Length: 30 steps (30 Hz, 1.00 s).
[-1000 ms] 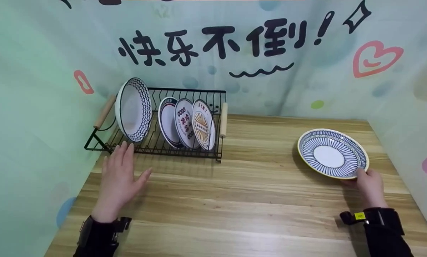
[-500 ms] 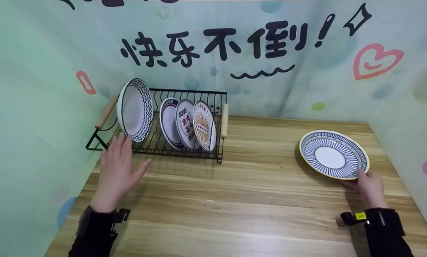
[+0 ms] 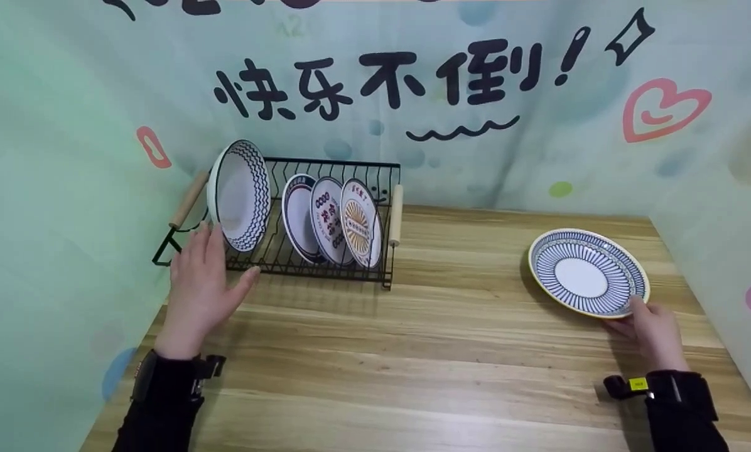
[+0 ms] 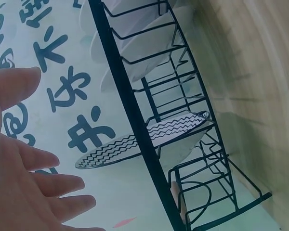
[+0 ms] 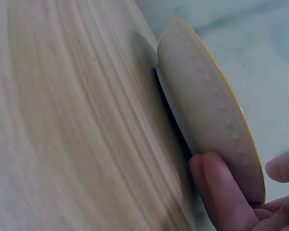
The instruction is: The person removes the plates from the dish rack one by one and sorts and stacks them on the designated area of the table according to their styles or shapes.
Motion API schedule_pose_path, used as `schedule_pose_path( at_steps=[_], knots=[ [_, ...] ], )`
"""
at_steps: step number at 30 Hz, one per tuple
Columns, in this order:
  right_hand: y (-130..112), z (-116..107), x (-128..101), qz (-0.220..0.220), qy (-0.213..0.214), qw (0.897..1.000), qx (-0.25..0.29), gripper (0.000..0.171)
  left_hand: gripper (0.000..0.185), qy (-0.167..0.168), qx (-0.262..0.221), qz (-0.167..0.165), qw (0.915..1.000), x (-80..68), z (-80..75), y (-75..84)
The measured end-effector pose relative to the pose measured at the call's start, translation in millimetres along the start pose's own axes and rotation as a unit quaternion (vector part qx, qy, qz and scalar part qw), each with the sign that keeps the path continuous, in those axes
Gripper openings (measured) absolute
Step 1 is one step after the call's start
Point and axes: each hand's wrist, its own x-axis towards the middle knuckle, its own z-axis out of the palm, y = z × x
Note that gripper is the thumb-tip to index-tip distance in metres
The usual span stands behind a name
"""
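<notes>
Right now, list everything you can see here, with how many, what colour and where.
Striped plate: one, blue and white with a yellow edge, right side of the table, near edge tilted up.
Dish rack: one, black wire with wooden handles, back left of the table.
Bowl: one, white with dark zigzag lines, upright at the rack's left end.
Small plates: three, patterned, upright in the rack.
Table: one, light wood.
Backdrop: pale green, black lettering.
Left hand: open, by the rack.
Right hand: gripping the striped plate's edge.

Black sleeves, black wrist straps; the right strap (image 3: 664, 384) bears a yellow tag.
</notes>
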Motion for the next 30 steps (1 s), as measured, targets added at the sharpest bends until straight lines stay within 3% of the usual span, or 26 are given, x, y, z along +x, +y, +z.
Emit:
schedule_pose_path(
  at_steps=[5,10,14,23,30],
  knots=[
    [2,-2,-6,0.014,-0.019,0.997,0.072,0.066,0.089,0.011,0.0,0.0,0.9999,5.4,1.1,-1.6],
    [1,-7,-13,0.015,-0.018,0.995,0.098,0.07,0.09,0.022,0.0,-0.005,0.9997,7.5,4.6,-3.9],
    [0,-11,-19,-0.018,0.003,0.996,0.092,0.061,0.091,0.028,0.0,-0.013,0.9995,9.2,6.7,-4.5],
    [-4,-22,-22,-0.044,0.04,0.998,-0.014,0.067,0.091,0.038,-0.004,-0.029,0.9989,13.2,10.9,-7.7],
    [-9,-19,-25,-0.059,0.132,0.98,-0.14,0.06,0.091,0.05,-0.007,-0.036,0.9981,14.5,18.5,-11.6]
  ],
)
